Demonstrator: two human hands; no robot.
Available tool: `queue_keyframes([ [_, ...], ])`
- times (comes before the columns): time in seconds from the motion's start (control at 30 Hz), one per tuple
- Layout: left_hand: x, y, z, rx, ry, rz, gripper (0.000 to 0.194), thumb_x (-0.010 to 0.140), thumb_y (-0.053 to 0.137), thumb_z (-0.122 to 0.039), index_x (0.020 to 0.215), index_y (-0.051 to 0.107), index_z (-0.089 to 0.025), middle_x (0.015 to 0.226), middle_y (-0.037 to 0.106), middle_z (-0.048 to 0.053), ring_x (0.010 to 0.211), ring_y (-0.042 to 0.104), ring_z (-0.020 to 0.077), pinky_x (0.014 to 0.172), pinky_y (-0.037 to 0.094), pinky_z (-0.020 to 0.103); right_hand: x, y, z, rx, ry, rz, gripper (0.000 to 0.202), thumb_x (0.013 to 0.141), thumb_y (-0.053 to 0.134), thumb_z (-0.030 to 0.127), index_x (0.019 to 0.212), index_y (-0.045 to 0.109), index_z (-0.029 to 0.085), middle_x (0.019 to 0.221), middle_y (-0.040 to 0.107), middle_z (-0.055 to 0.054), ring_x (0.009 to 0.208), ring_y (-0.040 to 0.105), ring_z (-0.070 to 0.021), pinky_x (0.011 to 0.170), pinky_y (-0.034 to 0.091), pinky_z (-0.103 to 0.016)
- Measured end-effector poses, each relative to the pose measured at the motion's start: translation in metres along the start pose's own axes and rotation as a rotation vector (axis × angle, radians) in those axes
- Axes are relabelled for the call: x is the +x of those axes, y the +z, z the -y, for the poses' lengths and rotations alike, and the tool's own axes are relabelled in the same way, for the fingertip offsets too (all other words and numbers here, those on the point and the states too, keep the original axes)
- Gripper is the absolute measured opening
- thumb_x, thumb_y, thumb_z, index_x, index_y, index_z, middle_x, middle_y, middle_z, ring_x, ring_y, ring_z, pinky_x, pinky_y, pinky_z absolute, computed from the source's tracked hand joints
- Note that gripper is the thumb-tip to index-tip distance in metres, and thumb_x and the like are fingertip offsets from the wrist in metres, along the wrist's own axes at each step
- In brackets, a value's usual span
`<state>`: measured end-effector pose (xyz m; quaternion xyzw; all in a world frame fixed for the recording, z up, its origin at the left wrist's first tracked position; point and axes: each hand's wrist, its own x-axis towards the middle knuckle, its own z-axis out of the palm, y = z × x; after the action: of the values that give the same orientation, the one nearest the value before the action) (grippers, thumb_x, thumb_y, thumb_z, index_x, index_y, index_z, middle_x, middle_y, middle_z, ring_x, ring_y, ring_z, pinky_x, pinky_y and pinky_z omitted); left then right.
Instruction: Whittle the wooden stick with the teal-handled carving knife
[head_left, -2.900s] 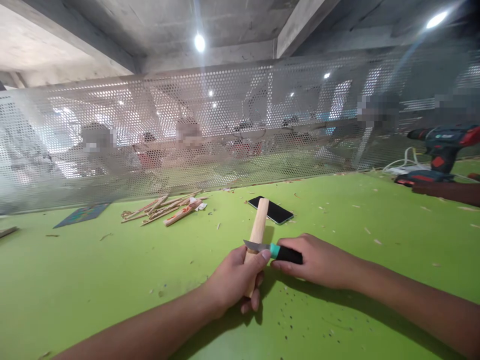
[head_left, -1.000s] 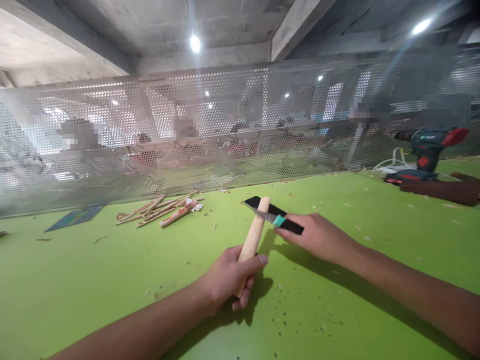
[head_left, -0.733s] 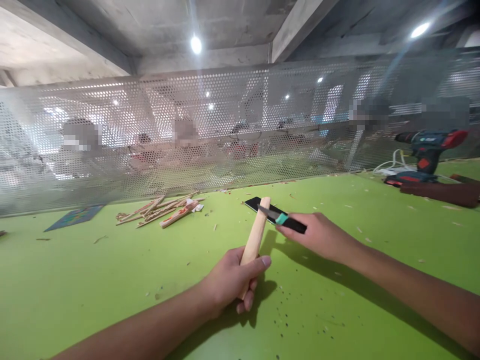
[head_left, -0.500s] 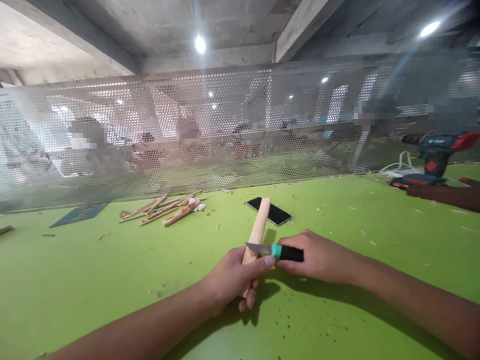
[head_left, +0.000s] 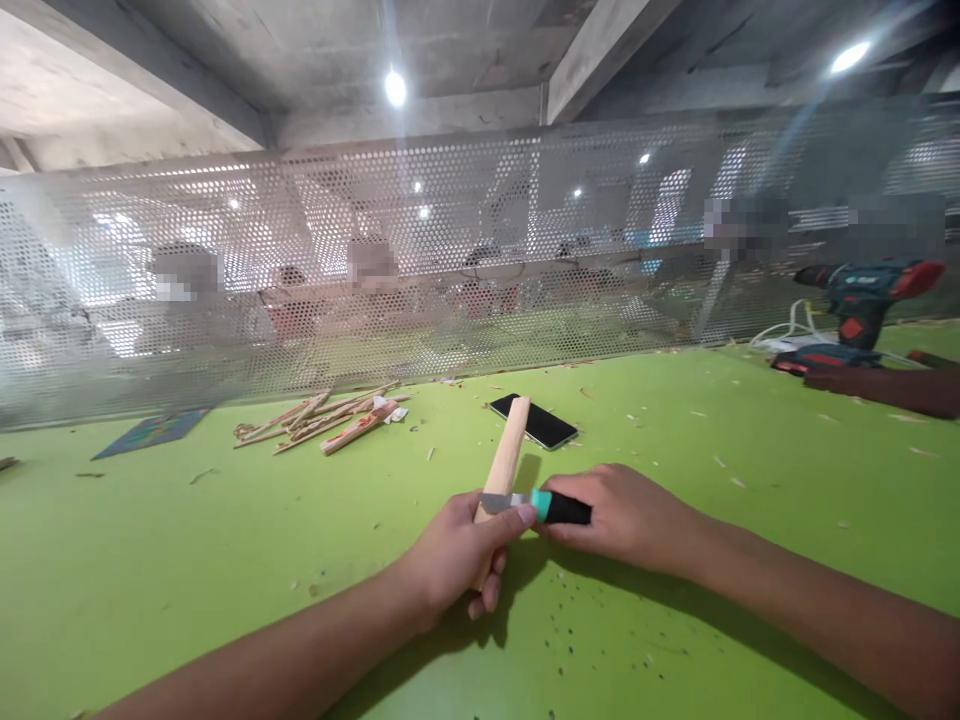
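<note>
My left hand (head_left: 469, 555) is wrapped round the lower part of a pale wooden stick (head_left: 508, 445), which points up and away over the table. In my right hand (head_left: 611, 515) is a knife (head_left: 562, 507) with a black and turquoise handle. Its blade lies across the stick just above my left fist, touching the wood. The left thumb rests by the knife, near where blade and handle meet. Behind the far end of the stick lies a black phone (head_left: 551, 427).
A pile of thin sticks (head_left: 307, 420) lies at the far left beside a dark flat sheet (head_left: 154, 432). A cordless drill (head_left: 862, 310) stands at the far right, near a dark brown block (head_left: 885, 390). Wood shavings dot the green table (head_left: 225, 560). A perforated screen (head_left: 420, 340) closes the back.
The knife blade has shifted slightly left and down along the stick, and its face has turned. Both hands keep their hold. The whole view has moved a little.
</note>
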<state>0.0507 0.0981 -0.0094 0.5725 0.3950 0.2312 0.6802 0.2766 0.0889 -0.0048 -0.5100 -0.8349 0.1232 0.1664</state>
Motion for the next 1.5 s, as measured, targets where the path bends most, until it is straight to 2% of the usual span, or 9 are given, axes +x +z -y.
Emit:
queue_keyframes([
  [0.13,-0.006,0.003,-0.002,0.061,-0.036,0.018,0.042,0.089,0.066,-0.058,0.08,0.048,-0.021,0.048,0.049,-0.009,0.03,0.043,0.0057,0.029,0.035,0.016,0.004,-0.012,-0.03,0.111,0.28,-0.153,0.046,0.096,0.054,0.062,0.08,0.068,0.021,0.063,0.066,-0.003,0.046,0.054,-0.0155,0.043,0.031,-0.027],
  [0.27,-0.008,0.005,-0.001,0.159,-0.014,0.105,0.043,0.088,0.066,-0.059,0.083,0.049,-0.02,0.048,0.051,-0.008,0.031,0.047,0.0081,0.029,0.038,0.017,0.006,-0.033,-0.06,0.048,0.394,-0.325,0.058,0.094,0.047,0.072,0.081,0.067,0.02,0.055,0.057,-0.003,0.043,0.047,-0.017,0.043,0.023,-0.028],
  [0.4,-0.005,0.006,0.002,0.08,0.003,0.056,0.041,0.09,0.064,-0.058,0.082,0.048,-0.021,0.049,0.049,-0.009,0.031,0.046,0.0069,0.031,0.039,0.017,0.006,-0.034,-0.054,0.053,0.402,-0.352,0.058,0.094,0.047,0.073,0.074,0.062,0.02,0.054,0.055,-0.002,0.045,0.047,-0.0165,0.044,0.025,-0.028],
  [0.5,-0.002,0.006,0.003,0.025,0.001,-0.003,0.038,0.093,0.061,-0.054,0.082,0.046,-0.021,0.052,0.049,-0.009,0.032,0.044,0.0058,0.03,0.037,0.017,0.004,-0.028,-0.038,0.088,0.374,-0.362,0.055,0.095,0.046,0.07,0.085,0.066,0.02,0.056,0.056,-0.001,0.045,0.048,-0.0164,0.044,0.027,-0.028],
  [0.67,-0.001,0.007,0.002,-0.006,-0.013,-0.013,0.032,0.094,0.058,-0.049,0.083,0.044,-0.022,0.053,0.049,-0.01,0.032,0.042,0.0058,0.03,0.034,0.017,0.001,-0.022,-0.021,0.147,0.294,-0.19,0.052,0.096,0.049,0.063,0.111,0.068,0.018,0.065,0.064,-0.004,0.048,0.052,-0.0171,0.044,0.029,-0.027],
  [0.93,0.001,-0.001,0.0,-0.073,-0.019,0.119,0.035,0.092,0.053,-0.047,0.069,0.048,-0.021,0.046,0.046,-0.007,0.033,0.044,0.008,0.031,0.035,0.018,0.0,-0.016,0.0,0.198,0.115,0.113,0.036,0.096,0.059,0.054,0.088,0.065,0.019,0.073,0.069,-0.003,0.06,0.059,-0.0179,0.053,0.037,-0.027],
  [1.07,0.001,-0.003,0.001,-0.111,-0.027,0.195,0.04,0.091,0.049,-0.05,0.063,0.046,-0.021,0.045,0.042,-0.006,0.032,0.042,0.0082,0.031,0.033,0.018,-0.002,-0.017,0.003,0.225,0.077,0.134,0.033,0.096,0.061,0.052,0.09,0.065,0.02,0.072,0.066,-0.001,0.059,0.058,-0.0165,0.053,0.039,-0.026],
  [1.27,0.002,-0.005,0.005,-0.163,-0.021,0.337,0.037,0.094,0.041,-0.056,0.081,0.049,-0.022,0.049,0.048,-0.006,0.033,0.046,0.0105,0.031,0.036,0.018,-0.002,-0.016,0.0,0.228,0.024,0.115,0.032,0.096,0.061,0.05,0.09,0.066,0.019,0.071,0.066,-0.001,0.058,0.057,-0.0155,0.052,0.038,-0.025],
  [1.5,0.0,-0.004,0.006,-0.135,0.018,0.307,0.033,0.095,0.041,-0.052,0.096,0.053,-0.021,0.054,0.051,-0.006,0.036,0.047,0.0103,0.034,0.039,0.018,-0.004,-0.016,0.001,0.243,0.014,0.117,0.031,0.097,0.06,0.049,0.092,0.068,0.019,0.071,0.066,-0.001,0.057,0.056,-0.0147,0.051,0.036,-0.024],
])
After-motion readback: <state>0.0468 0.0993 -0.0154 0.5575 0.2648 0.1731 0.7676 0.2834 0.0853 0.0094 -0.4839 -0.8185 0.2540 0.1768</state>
